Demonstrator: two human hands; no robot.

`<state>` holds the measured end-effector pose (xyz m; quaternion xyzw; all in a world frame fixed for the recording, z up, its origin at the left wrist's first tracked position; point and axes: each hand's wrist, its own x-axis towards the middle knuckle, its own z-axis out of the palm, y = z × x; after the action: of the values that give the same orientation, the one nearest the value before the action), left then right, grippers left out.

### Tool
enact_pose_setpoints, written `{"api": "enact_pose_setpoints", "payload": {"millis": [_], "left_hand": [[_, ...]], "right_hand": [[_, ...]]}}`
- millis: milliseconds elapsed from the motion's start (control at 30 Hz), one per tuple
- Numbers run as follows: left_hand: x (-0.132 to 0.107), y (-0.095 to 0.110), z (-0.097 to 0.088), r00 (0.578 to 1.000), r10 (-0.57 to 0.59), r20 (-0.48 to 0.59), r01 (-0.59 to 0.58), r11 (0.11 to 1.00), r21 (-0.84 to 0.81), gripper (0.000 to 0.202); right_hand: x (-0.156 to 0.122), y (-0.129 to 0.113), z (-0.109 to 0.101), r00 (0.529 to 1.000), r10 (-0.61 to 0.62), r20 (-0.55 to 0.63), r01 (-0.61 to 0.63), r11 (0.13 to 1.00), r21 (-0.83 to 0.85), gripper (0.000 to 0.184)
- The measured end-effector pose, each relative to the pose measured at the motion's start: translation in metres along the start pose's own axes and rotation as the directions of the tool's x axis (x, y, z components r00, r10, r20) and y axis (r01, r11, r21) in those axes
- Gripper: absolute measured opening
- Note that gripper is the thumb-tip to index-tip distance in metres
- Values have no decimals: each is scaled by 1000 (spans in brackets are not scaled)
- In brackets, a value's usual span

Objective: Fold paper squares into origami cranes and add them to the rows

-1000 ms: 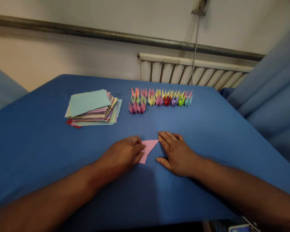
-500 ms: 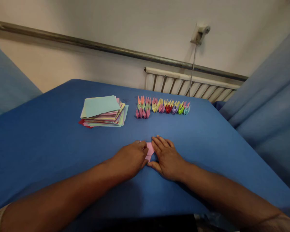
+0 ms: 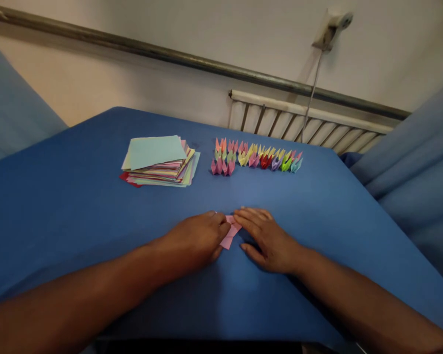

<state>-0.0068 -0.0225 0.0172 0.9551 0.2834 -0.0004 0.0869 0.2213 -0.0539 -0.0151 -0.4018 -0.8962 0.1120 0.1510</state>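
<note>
A small folded sheet of pink paper (image 3: 229, 239) lies on the blue-covered table between my hands. My left hand (image 3: 203, 238) is closed over its left part, with curled fingers gripping and pressing it; that side of the paper is hidden. On the other side, my right hand (image 3: 268, 239) rests with its fingers extended and its thumb apart, the fingertips touching the paper's upper right edge. Beyond the hands stand rows of small folded paper cranes (image 3: 254, 160) in pink, yellow, green, red, purple and light blue.
A stack of coloured paper sheets (image 3: 158, 157) sits at the back left of the blue table (image 3: 162, 206). Behind the table are a metal pipe (image 3: 192, 61), a white radiator (image 3: 273, 115) and a wall socket with a cord (image 3: 330, 32). Blue curtains (image 3: 421, 162) hang at both sides.
The right hand's thumb has moved away from the paper, uncovering more of its lower right part. My left hand keeps its grip. The whole view has shifted slightly.
</note>
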Motion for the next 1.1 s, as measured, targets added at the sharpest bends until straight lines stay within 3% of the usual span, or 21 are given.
{"api": "enact_pose_setpoints", "payload": {"millis": [67,233,400,533,667,767,833,867,933,967,1000,1033,1100], "left_hand": [[1,1,3,999,36,-7,-36,997,65,37],[4,0,-1,999,22,24,-24,997,73,40],[6,-2,-14,999,-27,-28,25,998,-63,38],[4,-4,-22,997,-68,-30,62,985,-162,27],[4,-9,-23,989,-146,-10,140,960,-241,34],[10,-18,-17,969,-222,-107,173,922,-347,24],[15,-23,-12,939,-314,-136,202,830,-519,28],[17,-26,-9,908,-390,-155,215,750,-626,28],[22,-28,-5,830,-539,-145,185,511,-839,28],[23,-28,-3,803,-585,-114,132,360,-924,30],[24,-27,-1,788,-612,-72,69,205,-976,31],[25,-25,1,781,-624,-36,11,71,-997,32],[26,-21,4,775,-632,17,-65,-106,-992,32]], "right_hand": [[0,-2,1,998,-61,5,60,997,54,60],[10,-3,5,999,4,-54,1,996,86,54],[26,-3,11,989,89,-118,-79,993,84,37],[38,3,11,985,117,-129,-107,991,76,11],[50,8,4,988,75,-132,-57,988,142,5],[58,7,-1,971,95,-219,-44,973,228,2],[61,7,0,910,194,-367,-54,931,360,16],[62,7,2,852,285,-440,-56,884,465,28],[64,6,10,716,511,-475,-24,698,715,53],[64,5,15,684,602,-412,1,564,826,57],[64,4,21,688,650,-324,21,428,904,54],[65,3,26,727,647,-231,18,318,948,48],[66,-1,35,798,587,-139,9,219,976,42]]}}
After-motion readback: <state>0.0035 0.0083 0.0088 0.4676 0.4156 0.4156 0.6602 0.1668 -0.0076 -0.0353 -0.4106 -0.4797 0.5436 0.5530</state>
